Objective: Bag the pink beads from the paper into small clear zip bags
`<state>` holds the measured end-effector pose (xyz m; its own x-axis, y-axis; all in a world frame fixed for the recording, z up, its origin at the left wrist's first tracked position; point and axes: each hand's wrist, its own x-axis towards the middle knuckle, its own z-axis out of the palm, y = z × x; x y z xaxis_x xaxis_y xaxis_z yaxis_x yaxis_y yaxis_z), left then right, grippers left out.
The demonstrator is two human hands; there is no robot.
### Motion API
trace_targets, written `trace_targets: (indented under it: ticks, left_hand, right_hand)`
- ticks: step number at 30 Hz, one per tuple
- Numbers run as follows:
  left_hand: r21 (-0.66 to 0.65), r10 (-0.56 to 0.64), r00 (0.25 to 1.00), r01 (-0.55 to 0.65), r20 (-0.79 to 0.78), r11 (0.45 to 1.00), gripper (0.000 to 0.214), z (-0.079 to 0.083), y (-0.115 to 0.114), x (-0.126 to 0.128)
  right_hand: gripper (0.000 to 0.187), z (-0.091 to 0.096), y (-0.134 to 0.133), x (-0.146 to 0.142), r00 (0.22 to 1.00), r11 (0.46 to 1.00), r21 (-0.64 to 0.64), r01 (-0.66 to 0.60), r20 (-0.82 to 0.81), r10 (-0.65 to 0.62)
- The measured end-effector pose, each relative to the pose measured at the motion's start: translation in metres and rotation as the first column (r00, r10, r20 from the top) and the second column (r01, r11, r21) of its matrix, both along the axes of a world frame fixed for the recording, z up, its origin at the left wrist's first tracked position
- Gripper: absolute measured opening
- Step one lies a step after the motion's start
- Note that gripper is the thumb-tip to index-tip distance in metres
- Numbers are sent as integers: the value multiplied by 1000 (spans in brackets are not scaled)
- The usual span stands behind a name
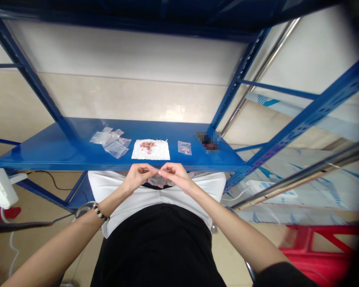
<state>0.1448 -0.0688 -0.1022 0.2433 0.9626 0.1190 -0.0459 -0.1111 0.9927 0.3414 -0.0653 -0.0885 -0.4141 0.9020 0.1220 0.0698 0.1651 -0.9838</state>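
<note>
My left hand [137, 175] and my right hand [175, 174] meet just in front of the blue shelf's [48, 149] front edge. Both pinch the top of a small clear plastic bag [158, 180] that hangs between them. On the shelf right behind the hands lies a white sheet [158, 153] with a little heap of pink pieces [146, 146]. To its right lies one small clear bag with pink pieces inside [184, 148]. A loose pile of empty clear bags [111, 141] lies to the sheet's left.
Blue uprights [239, 75] of the rack rise at both sides of the shelf. A dark blurred object [208, 142] sits at the shelf's right end. A white device [0, 187] hangs at the far left, and a red frame [323, 239] stands low on the right.
</note>
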Motion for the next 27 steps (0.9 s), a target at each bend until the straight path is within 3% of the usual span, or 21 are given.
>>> trace_targets:
  ticks: [18, 24, 27]
  left_hand:
    - [23, 44, 999, -45, 14, 999, 29, 22, -3, -6]
    - [31, 258, 958, -264, 127, 964, 24, 24, 6, -26]
    - [81, 189, 977, -197, 97, 977, 23, 25, 2, -25]
  right_hand:
    - [33, 5, 8, 12, 998, 998, -49, 51, 32, -49]
    - [29, 9, 18, 28, 974, 972, 61, 226, -4, -226]
    - [31, 12, 16, 25, 977, 976, 58, 212, -30, -211]
